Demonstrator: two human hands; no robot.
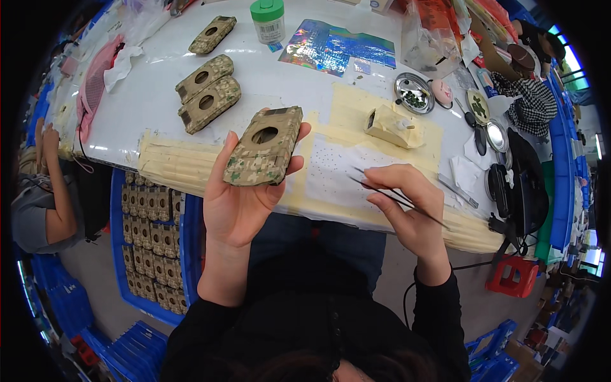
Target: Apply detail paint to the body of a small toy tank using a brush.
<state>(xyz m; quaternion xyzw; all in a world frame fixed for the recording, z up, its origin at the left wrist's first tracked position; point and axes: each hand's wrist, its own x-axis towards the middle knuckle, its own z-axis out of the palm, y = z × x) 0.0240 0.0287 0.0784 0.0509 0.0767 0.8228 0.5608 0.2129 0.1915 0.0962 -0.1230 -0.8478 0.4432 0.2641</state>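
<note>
My left hand (234, 213) holds up a camouflage-patterned toy tank hull (262, 158), palm under it and fingers along its sides. A round hole opens in the hull's top. To the right, my right hand (412, 198) pinches a pair of dark tweezers (400, 198), tips slightly apart and pointing toward the hull. Between the tips I can make out nothing. Beneath the tweezers lies a white sheet (331, 177) dotted with tiny dark specks. Three similar hulls rest on the table at the left: one far back (210, 39) and a touching pair (209, 109).
A green-lidded jar (268, 22) and holographic sheet (312, 48) lie farther back. At right are a taped block (388, 126), a round metal dish (414, 83) with small dark green pieces, and a black bag (531, 184). A blue crate (118, 254) of hulls stands lower left.
</note>
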